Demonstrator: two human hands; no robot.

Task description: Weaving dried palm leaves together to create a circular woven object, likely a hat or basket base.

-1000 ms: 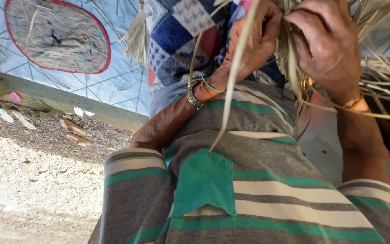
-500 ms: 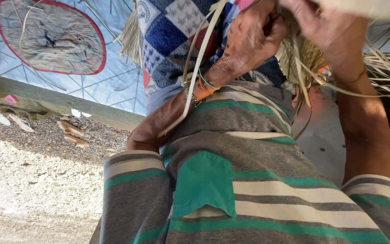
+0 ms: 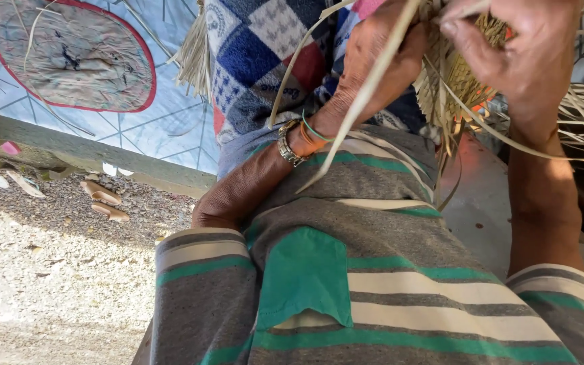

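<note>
Since a second ago the right hand (image 3: pixel 522 61) has lifted off the woven straw piece (image 3: pixel 457 81) and come back down onto its top edge. The long pale strip (image 3: pixel 359 108) has swung from hanging left of the left hand (image 3: pixel 380 61) to slanting across its wrist.

We see pale blue tiled floor (image 3: pixel 170 128), round red-edged mat (image 3: pixel 69 57) on it; concrete step edge (image 3: pixel 103 159) below; sunlit gravel ground (image 3: pixel 49 270); sandals (image 3: pixel 103 196) scattered near step.
</note>
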